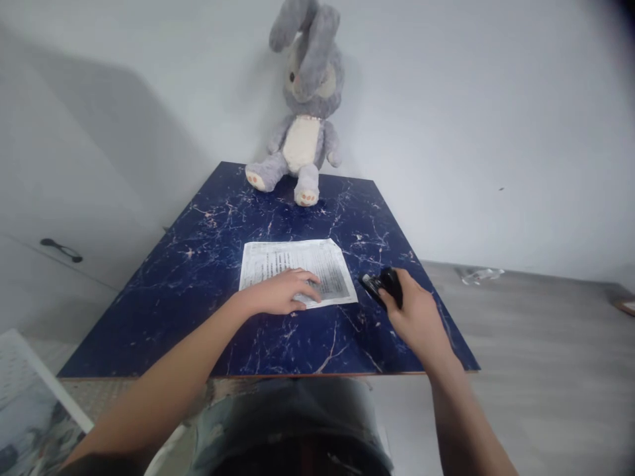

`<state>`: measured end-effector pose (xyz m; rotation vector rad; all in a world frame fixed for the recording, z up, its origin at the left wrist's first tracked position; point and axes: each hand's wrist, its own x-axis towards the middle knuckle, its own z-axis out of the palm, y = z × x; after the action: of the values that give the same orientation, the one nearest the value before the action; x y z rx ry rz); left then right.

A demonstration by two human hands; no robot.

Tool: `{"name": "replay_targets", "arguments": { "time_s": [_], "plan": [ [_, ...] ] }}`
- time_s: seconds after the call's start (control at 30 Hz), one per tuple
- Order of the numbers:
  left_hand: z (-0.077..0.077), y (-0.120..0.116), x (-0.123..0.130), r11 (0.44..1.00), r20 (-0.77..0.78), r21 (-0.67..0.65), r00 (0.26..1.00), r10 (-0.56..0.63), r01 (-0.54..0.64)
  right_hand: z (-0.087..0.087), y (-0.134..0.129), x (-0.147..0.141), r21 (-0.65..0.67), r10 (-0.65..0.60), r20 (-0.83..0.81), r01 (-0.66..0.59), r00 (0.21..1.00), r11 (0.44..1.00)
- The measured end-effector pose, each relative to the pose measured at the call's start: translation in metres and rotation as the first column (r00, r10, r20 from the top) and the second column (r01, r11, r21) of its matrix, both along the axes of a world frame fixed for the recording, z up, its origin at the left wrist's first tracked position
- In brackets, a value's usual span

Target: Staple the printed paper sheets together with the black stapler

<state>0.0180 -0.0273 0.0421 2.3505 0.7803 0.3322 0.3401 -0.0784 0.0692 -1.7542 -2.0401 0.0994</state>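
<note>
Printed sheets of paper [297, 258] lie on the dark blue marbled table [163, 317], with one corner at the upper right folded or cut. My left hand [284, 291] rests on the lower part of the paper, its fingers spread. To the right of the paper, my right hand [414, 311] grips a black stapler [380, 287] between thumb and fingers. The front end of the stapler points left, close to the paper's right edge but apart from it.
A grey plush rabbit [302, 142] sits at the table's far edge against the wall. Clear plastic [481, 275] lies on the floor at the right. A white-framed item [37, 396] stands at the lower left, below a black handle [60, 250].
</note>
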Motion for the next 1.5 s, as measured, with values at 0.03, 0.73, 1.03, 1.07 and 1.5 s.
{"name": "replay_targets", "arguments": {
  "time_s": [0.03, 0.73, 1.03, 1.07, 1.5],
  "plan": [
    [0.002, 0.001, -0.002, 1.000, 0.023, -0.022, 1.000, -0.004, 0.005, 0.003, 0.010, -0.009, 0.005, 0.043, -0.046, -0.043, 0.998, 0.999],
    [-0.040, 0.035, 0.010, 0.510, 0.519, -0.766, 0.091, 0.850, -0.393, -0.034, 0.139, -0.045, -0.229, 0.317, -0.860, -0.857, 0.400, 0.462],
    [-0.042, 0.037, 0.009, 0.486, 0.509, -0.773, 0.059, 0.859, -0.407, -0.041, 0.140, -0.044, -0.236, 0.297, -0.875, -0.872, 0.383, 0.429],
    [-0.041, 0.037, 0.009, 0.483, 0.507, -0.775, 0.055, 0.860, -0.407, -0.039, 0.138, -0.046, -0.213, 0.326, -0.866, -0.870, 0.379, 0.445],
    [-0.032, 0.041, -0.001, 0.367, 0.370, -0.929, -0.065, 0.927, -0.053, -0.041, 0.107, -0.090, 0.150, 0.781, -0.075, -0.767, 0.620, 0.624]
  ]
}}
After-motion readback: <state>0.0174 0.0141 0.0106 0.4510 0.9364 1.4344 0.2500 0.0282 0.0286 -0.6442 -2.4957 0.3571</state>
